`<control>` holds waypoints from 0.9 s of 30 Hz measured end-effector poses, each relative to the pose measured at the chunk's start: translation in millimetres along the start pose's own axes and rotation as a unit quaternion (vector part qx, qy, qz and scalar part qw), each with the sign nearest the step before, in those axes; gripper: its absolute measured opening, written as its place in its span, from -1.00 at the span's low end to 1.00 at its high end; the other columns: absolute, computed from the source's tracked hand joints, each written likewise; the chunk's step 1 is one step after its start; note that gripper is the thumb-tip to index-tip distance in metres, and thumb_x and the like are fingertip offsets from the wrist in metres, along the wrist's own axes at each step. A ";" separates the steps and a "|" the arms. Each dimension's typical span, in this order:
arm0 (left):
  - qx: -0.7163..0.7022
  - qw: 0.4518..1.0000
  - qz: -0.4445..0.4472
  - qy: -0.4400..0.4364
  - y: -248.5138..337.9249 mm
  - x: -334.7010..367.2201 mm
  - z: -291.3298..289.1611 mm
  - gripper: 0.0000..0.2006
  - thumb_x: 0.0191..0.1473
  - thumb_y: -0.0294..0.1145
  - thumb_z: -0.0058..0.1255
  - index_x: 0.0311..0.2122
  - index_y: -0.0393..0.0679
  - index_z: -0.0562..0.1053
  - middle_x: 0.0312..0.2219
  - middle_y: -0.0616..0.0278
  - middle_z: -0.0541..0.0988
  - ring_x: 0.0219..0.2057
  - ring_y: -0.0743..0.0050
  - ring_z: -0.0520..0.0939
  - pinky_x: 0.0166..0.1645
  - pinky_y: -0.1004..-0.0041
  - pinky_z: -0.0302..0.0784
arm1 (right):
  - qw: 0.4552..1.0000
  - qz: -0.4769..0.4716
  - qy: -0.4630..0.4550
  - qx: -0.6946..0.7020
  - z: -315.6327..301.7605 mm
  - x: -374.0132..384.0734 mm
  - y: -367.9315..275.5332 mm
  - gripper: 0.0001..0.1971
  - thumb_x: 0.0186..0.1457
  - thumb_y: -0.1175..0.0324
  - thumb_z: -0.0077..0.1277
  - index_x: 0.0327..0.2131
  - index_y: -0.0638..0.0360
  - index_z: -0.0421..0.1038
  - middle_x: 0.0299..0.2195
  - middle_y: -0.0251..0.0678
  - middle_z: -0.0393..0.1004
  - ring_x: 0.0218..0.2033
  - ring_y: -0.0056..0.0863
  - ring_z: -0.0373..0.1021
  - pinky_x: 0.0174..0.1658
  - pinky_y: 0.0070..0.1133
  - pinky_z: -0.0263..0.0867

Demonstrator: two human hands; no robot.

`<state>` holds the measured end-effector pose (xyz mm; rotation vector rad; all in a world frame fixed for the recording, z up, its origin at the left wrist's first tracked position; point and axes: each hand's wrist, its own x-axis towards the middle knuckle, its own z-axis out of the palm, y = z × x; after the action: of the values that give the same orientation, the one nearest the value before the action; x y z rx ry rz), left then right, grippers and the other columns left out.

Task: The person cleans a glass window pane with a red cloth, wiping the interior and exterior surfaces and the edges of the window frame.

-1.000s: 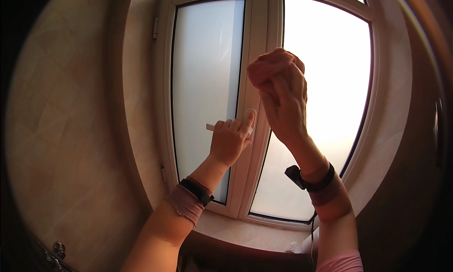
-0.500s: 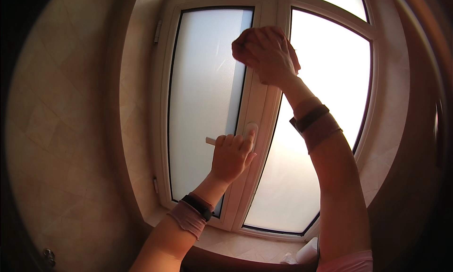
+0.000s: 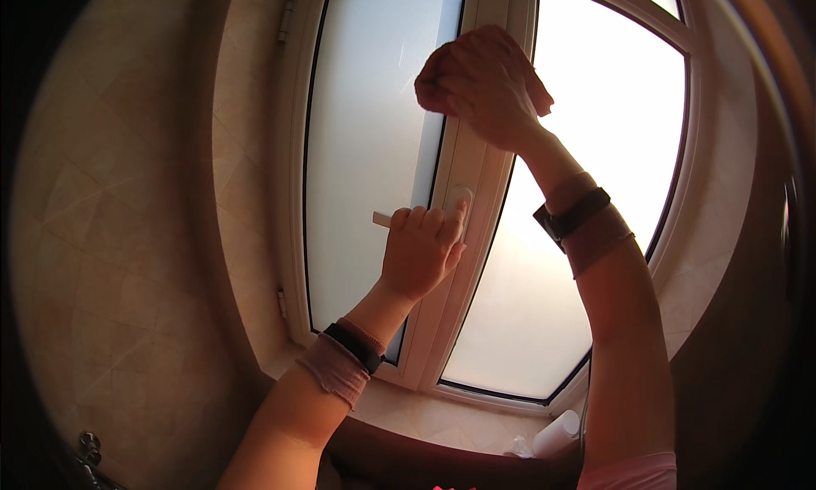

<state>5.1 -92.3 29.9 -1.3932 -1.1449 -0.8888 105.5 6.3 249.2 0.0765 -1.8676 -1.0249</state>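
A white-framed window point(image 3: 436, 320) with two frosted panes fills the middle of the view. My left hand point(image 3: 419, 248) is closed around the window handle point(image 3: 382, 219), whose lever points left and whose rounded base sits on the middle frame. Higher up, my right hand point(image 3: 497, 95) presses a reddish-brown cloth point(image 3: 435, 80) against the middle frame, its fingers spread over the fabric. The cloth overlaps the edges of both the left pane point(image 3: 365, 158) and the bright right pane point(image 3: 595, 175). Both wrists carry dark bands.
Below the window runs a tiled sill point(image 3: 425, 418), with a white cylinder point(image 3: 557, 435) lying at its right and a small clear crumpled thing beside it. Beige tiled wall point(image 3: 119, 260) stands at left, with a metal fitting point(image 3: 89, 444) low down. Hinges point(image 3: 285, 22) line the left frame.
The view has tilted down, so the window and handle sit higher in the picture. My right hand and the cloth have shifted slightly on the frame; my left hand stays on the handle.
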 end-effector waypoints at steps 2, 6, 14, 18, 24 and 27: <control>0.007 1.000 -0.006 -0.011 -5.5 -2.2 -2.6 -0.31 -0.13 -0.27 0.28 0.17 -0.09 0.35 -0.44 0.33 0.38 -0.39 0.33 0.43 -0.16 0.25 0.30 | 0.997 -0.021 0.011 0.073 6.5 -23.2 -26.6 -0.87 0.07 0.26 0.11 -0.30 -0.09 0.61 0.10 -0.33 0.35 0.30 -0.22 0.07 0.34 -0.17 -0.09; -0.004 1.000 -0.004 -0.017 -2.8 -4.1 2.0 -0.33 -0.10 -0.29 0.25 0.19 -0.09 0.35 -0.44 0.31 0.40 -0.40 0.29 0.45 -0.19 0.23 0.31 | 0.994 -0.032 -0.017 0.102 3.5 -72.0 -61.8 -0.88 -0.02 0.34 0.15 -0.35 -0.16 0.59 0.10 -0.42 0.34 0.30 -0.29 0.08 0.36 -0.10 -0.17; -0.005 0.999 -0.012 -0.035 -4.2 -2.7 -1.1 -0.34 -0.07 -0.30 0.20 0.20 -0.11 0.33 -0.45 0.32 0.41 -0.41 0.28 0.44 -0.21 0.22 0.31 | 0.995 -0.050 -0.090 -0.001 -17.1 -44.4 -53.9 -0.81 -0.12 0.32 0.23 -0.37 -0.29 0.54 -0.04 -0.68 0.37 0.22 -0.41 0.18 0.36 -0.13 -0.12; -0.004 1.000 0.004 -0.009 -4.2 -0.7 -1.1 -0.32 -0.08 -0.29 0.21 0.21 -0.12 0.31 -0.45 0.32 0.39 -0.41 0.30 0.43 -0.19 0.23 0.31 | 0.970 -0.078 -0.152 -0.172 -30.9 -5.5 -25.8 -0.33 -0.52 0.29 0.46 -0.13 -0.31 0.53 0.07 -0.67 0.38 0.25 -0.41 0.17 0.36 -0.24 -0.01; -0.009 1.000 0.014 0.009 1.3 2.9 1.5 -0.32 -0.10 -0.28 0.22 0.19 -0.13 0.32 -0.45 0.31 0.37 -0.40 0.31 0.42 -0.17 0.23 0.30 | 0.988 -0.014 0.081 -0.128 2.6 23.4 35.1 -0.61 -0.13 0.29 0.26 -0.14 -0.30 0.52 -0.02 -0.67 0.39 0.22 -0.43 0.13 0.29 -0.24 -0.01; 0.005 1.000 0.012 0.001 -1.2 -1.0 0.2 -0.32 -0.09 -0.27 0.22 0.19 -0.13 0.33 -0.44 0.31 0.37 -0.40 0.31 0.42 -0.16 0.24 0.29 | 0.980 -0.015 0.156 -0.122 10.0 18.5 21.0 -0.83 0.01 0.31 0.13 -0.26 -0.20 0.55 -0.10 -0.60 0.44 0.16 -0.44 0.21 0.24 -0.29 0.05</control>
<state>3.7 -92.3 29.2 -1.3946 -1.1276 -0.8670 95.6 17.6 274.8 0.1145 -1.4528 -1.1834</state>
